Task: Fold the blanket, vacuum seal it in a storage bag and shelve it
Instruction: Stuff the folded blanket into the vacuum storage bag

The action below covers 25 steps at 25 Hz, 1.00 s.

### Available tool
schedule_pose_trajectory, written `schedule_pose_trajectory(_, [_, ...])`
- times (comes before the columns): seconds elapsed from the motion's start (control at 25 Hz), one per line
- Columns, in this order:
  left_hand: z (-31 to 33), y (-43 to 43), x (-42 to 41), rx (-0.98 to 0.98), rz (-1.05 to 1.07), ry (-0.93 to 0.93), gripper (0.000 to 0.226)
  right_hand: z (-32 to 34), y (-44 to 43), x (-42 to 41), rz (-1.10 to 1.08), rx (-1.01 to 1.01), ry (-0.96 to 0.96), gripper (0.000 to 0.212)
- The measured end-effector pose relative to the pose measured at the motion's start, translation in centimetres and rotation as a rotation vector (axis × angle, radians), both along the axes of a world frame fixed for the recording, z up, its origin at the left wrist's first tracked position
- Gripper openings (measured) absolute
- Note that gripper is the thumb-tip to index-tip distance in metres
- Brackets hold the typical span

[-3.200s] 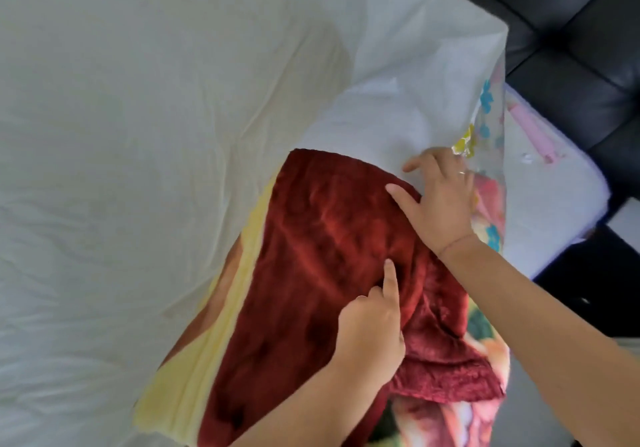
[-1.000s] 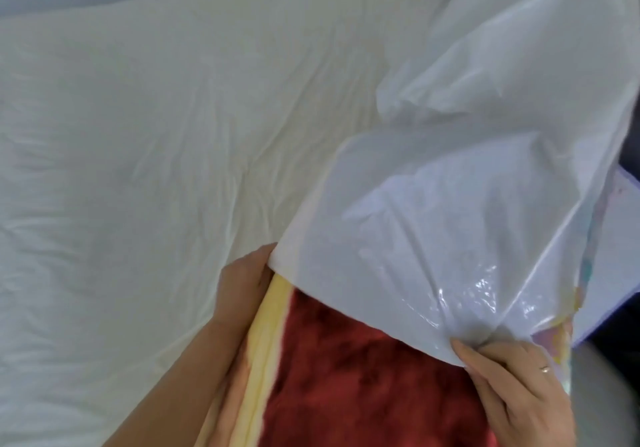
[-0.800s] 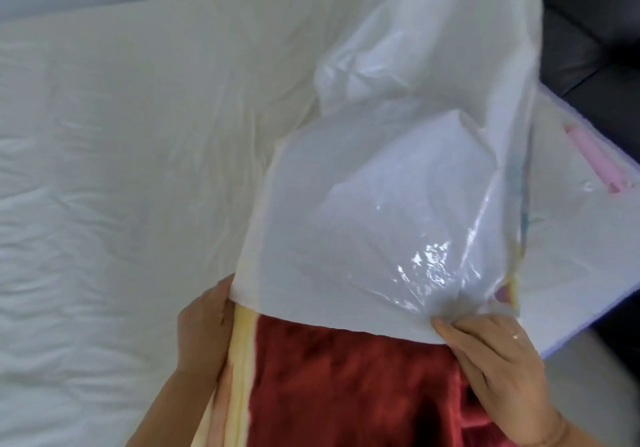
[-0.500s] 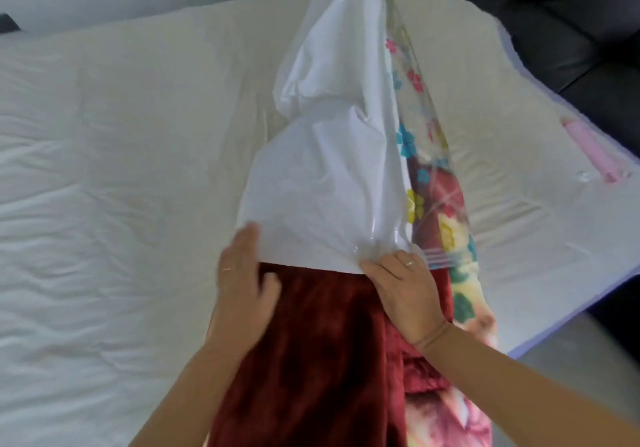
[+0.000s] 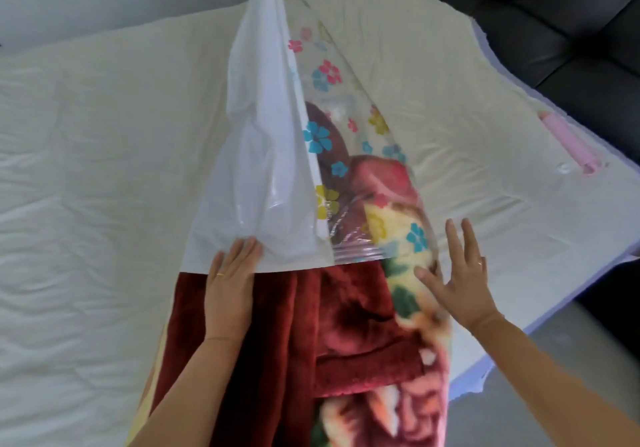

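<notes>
Plush red blanket (image 5: 346, 325) half inside glossy flowered bag (image 5: 263, 169), far end hidden. Left hand (image 5: 228, 290) flat on bag's mouth, right hand (image 5: 460, 284) splayed on blanket; both grips released.

I am seeing a creased cream sheet (image 5: 104, 169) spreading across the bed. A pink tube (image 5: 568, 140) is lying near the sheet's right edge, with a small clear ring (image 5: 564, 168) just beside it. Black padded upholstery (image 5: 554, 13) is filling the upper right corner, and grey floor (image 5: 540, 360) is showing at the lower right.
</notes>
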<state>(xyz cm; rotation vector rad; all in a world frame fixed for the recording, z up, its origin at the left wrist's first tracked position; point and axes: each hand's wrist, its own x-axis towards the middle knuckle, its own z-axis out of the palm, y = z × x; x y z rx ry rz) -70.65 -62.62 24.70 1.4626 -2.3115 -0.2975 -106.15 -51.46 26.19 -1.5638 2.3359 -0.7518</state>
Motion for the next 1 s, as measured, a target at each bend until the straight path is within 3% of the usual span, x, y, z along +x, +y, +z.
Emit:
schedule_pose_trajectory(0.08, [-0.2, -0.9, 2.6, 0.009, 0.062, 0.037, 0.046, -1.5, -1.8, 2.0, 0.051, -0.006, -0.26, 0.097])
schedule_pose_trajectory(0.16, [0.8, -1.7, 4.7, 0.058, 0.22, 0.09, 0.043, -2.4, -3.4, 7.0, 0.027, -0.054, -0.369, 0.09])
schedule_pose_trajectory(0.28, [4.9, -1.1, 6.2, 0.254, 0.476, 0.271, 0.051, -2.1, -5.7, 14.7, -0.058, -0.067, -0.315, 0.087])
schedule_pose_trajectory(0.36, [8.1, -0.3, 5.6, 0.263, 0.483, 0.449, 0.055, -1.0, -6.9, 19.1, -0.008, -0.019, -0.286, 0.088])
schedule_pose_trajectory(0.4, [9.1, -0.1, 4.9, 0.204, 0.439, 0.434, 0.063, -0.4, -7.5, 21.0, 0.065, -0.013, -0.258, 0.086])
schedule_pose_trajectory(0.52, [8.6, -0.6, 3.4, -0.043, 0.357, -0.145, 0.097, 0.8, -8.8, 22.9, 0.39, -0.101, -0.152, 0.077])
schedule_pose_trajectory(0.6, [6.8, -1.5, 4.4, -0.038, 0.361, -0.379, 0.103, 0.9, -10.0, 21.0, 0.529, -0.25, 0.029, 0.072])
schedule_pose_trajectory(0.72, [4.1, -2.6, 7.6, 0.016, 0.39, -0.438, 0.099, -0.3, -11.2, 17.8, 0.439, -0.347, 0.263, 0.07])
schedule_pose_trajectory(0.84, [2.9, -3.4, 9.2, 0.019, 0.409, -0.42, 0.096, -2.7, -12.1, 16.0, 0.23, -0.312, 0.258, 0.065])
schedule_pose_trajectory(1.0, [2.3, -4.3, 10.3, -0.048, 0.411, -0.376, 0.095, -3.5, -15.1, 15.1, 0.267, -0.504, 0.136, 0.033])
